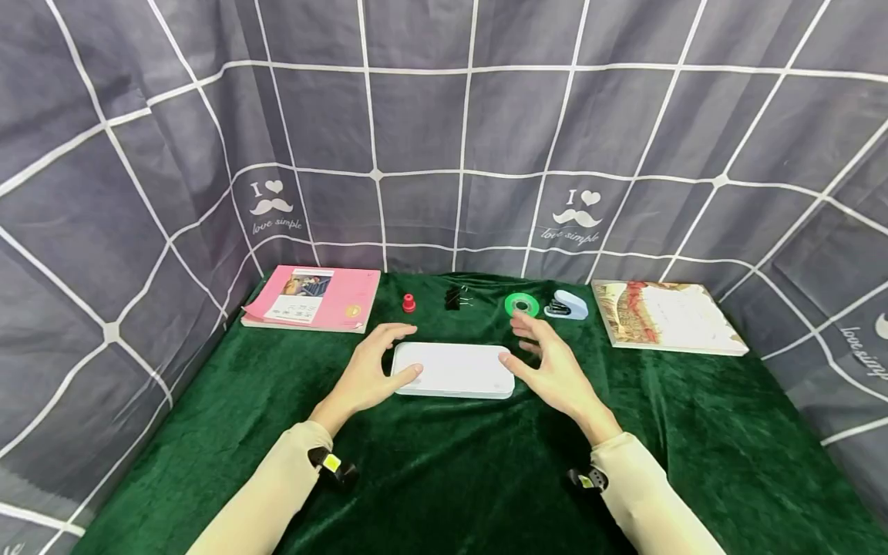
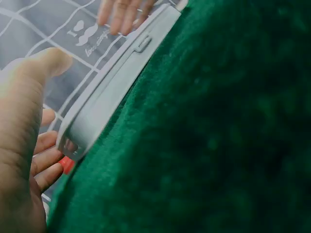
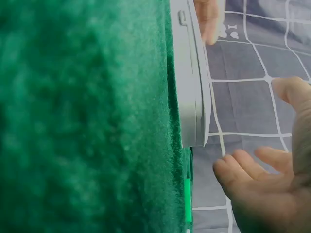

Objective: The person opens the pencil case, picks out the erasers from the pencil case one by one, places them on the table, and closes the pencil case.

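Note:
A flat white case (image 1: pixel 453 370) with rounded corners lies shut on the green velvet cloth (image 1: pixel 444 462) at the middle. My left hand (image 1: pixel 378 368) is at its left end, fingers spread, thumb over the near left corner; contact is unclear. My right hand (image 1: pixel 548 362) hovers by the right end with straight fingers and holds nothing. In the left wrist view the case (image 2: pixel 109 82) shows its side edge with a small latch beside my left hand (image 2: pixel 22 141). The right wrist view shows the case (image 3: pixel 190 77) with my right hand (image 3: pixel 267 179) just apart from it.
Along the back lie a pink book (image 1: pixel 312 297), a red knob (image 1: pixel 408 303), black binder clips (image 1: pixel 455 297), a green tape roll (image 1: pixel 522 305), a pale blue stapler (image 1: pixel 567 305) and a picture book (image 1: pixel 666 316). Grey grid-patterned fabric (image 1: pixel 444 139) walls in the table on three sides.

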A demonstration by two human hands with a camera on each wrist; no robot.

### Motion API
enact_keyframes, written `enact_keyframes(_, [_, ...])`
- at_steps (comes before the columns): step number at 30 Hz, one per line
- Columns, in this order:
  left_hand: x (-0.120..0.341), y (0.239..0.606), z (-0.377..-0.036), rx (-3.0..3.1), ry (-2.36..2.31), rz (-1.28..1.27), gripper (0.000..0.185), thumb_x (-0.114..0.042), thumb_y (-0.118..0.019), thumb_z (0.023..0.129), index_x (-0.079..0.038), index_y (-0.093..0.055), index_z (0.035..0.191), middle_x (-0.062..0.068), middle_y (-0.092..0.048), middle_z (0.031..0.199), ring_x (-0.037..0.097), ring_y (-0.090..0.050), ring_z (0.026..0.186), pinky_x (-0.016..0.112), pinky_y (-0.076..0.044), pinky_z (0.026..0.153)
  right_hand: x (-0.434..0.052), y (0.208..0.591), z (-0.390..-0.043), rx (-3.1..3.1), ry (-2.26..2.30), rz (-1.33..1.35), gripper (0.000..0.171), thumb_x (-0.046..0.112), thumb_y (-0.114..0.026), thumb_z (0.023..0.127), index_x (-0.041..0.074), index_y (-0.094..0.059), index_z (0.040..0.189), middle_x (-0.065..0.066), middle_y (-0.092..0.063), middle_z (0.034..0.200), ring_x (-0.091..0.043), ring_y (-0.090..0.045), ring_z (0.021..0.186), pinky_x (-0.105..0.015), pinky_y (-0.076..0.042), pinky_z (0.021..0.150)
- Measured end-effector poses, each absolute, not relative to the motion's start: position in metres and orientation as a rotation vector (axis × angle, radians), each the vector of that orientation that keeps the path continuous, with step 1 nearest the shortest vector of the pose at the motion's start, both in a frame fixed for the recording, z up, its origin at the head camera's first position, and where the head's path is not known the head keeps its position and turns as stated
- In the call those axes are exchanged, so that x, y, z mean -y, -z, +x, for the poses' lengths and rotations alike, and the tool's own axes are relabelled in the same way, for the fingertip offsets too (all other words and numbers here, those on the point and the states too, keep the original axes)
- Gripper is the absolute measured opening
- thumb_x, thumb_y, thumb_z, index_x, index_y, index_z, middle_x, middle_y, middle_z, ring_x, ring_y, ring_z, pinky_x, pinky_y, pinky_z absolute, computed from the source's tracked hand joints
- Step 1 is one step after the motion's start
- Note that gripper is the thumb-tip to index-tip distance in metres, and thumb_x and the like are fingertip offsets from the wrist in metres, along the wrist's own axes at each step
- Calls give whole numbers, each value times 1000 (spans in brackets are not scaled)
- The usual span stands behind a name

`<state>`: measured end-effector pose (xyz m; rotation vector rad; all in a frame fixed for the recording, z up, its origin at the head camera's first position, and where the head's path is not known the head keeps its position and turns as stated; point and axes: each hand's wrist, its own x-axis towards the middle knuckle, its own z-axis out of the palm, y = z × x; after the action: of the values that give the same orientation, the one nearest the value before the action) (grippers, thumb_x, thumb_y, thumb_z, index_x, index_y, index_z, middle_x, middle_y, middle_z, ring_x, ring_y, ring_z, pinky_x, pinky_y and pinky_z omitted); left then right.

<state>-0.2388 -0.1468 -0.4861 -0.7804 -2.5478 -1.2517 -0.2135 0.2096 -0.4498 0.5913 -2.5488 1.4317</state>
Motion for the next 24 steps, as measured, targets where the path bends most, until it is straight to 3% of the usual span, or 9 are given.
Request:
enact_keyframes(5, [149, 499, -243, 2616, 1246, -805, 79, -43, -92, 91, -12, -62, 157, 4, -62, 154, 29, -60, 142, 57, -49, 119, -215, 460, -216, 2640, -1440, 690, 74, 23, -85, 102, 4, -50, 164, -20, -56, 160, -39, -59, 145, -55, -52, 117])
enact_keyframes(12, [150, 500, -242, 2743, 1164, -816, 103, -52, -103, 75, -18, -59, 161, 6, -61, 155, 32, -57, 141, 67, -43, 119, -219, 472, -217, 2754, -1365, 795, 90, 23, -97, 90, -2, -51, 163, -19, -56, 159, -38, -69, 135, -49, -57, 111])
enact_keyframes(18, [152, 497, -243, 2769, 1143, -778, 103, -48, -106, 73, -20, -60, 160, 6, -62, 154, 33, -57, 141, 66, -43, 120, -214, 466, -220, 2785, -1342, 755, 90, 22, -105, 80, 1, -61, 155, -16, -63, 150, -33, -72, 129, -43, -60, 106])
enact_keyframes(24, [150, 496, -241, 2790, 1132, -776, 101, -47, -105, 75, -20, -59, 160, 6, -61, 155, 32, -56, 140, 64, -43, 120, -212, 452, -228, 2859, -1292, 643, 85, 31, -110, 67, 7, -74, 140, -10, -78, 128, -25, -77, 113, -44, -64, 98])
